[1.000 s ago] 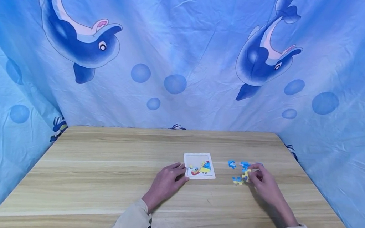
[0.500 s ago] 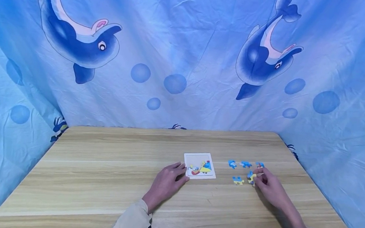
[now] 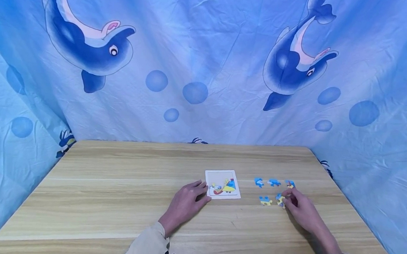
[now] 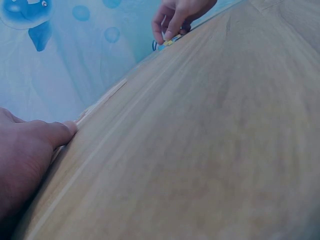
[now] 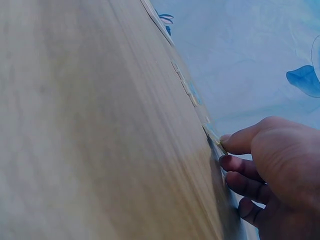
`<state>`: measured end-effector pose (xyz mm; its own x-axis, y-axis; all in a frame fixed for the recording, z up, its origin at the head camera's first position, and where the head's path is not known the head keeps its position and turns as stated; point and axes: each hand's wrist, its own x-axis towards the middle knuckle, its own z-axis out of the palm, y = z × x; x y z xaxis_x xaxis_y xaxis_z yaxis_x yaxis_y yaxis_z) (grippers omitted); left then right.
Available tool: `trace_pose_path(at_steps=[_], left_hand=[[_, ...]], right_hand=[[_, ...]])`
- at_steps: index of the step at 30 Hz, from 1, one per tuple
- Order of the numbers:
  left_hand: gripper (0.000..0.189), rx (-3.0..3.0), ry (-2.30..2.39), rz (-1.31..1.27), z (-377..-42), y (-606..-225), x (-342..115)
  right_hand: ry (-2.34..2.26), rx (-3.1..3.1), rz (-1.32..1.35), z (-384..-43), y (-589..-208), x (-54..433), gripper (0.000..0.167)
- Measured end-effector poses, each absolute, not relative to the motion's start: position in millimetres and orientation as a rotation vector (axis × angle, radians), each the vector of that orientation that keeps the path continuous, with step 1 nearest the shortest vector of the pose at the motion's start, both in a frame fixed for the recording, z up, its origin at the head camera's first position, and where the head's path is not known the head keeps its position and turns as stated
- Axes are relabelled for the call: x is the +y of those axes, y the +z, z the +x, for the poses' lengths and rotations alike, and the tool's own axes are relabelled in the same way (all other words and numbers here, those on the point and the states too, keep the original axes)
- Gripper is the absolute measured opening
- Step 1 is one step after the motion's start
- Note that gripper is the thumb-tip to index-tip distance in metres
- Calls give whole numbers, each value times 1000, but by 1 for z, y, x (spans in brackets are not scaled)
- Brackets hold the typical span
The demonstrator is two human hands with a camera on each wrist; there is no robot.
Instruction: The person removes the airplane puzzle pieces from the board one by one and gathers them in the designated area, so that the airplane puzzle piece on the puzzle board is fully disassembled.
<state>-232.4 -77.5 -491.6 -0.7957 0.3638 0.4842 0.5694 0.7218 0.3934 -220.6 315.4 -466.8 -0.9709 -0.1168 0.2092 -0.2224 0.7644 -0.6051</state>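
Note:
In the head view, my left hand rests on the table with its fingers and thumb at the left edge of a white square puzzle tray. Part of a duck picture shows in the tray. My right hand pinches a blue-and-yellow jigsaw piece between thumb and fingertips, low over the table. That piece lies at the thumb tip in the right wrist view. Just left of it is another blue-and-yellow jigsaw piece. The left wrist view shows my left thumb by the tray's edge.
Behind the right hand, three mostly blue jigsaw pieces lie in a row: a left one, a middle one and a right one. The wooden table meets a blue dolphin-print cloth at its back.
My right hand has carried the blue-and-yellow piece a little to the right, away from the middle blue piece, then stayed nearly still. The left hand has not moved.

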Motion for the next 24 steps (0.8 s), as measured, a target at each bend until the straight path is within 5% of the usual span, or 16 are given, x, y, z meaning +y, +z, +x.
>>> trace_pose_path(at_steps=[24], left_hand=[[38, -2549, -765, -725, -232, -491, -77]], right_hand=[[1137, -2634, 416, -217, -455, 296, 14]])
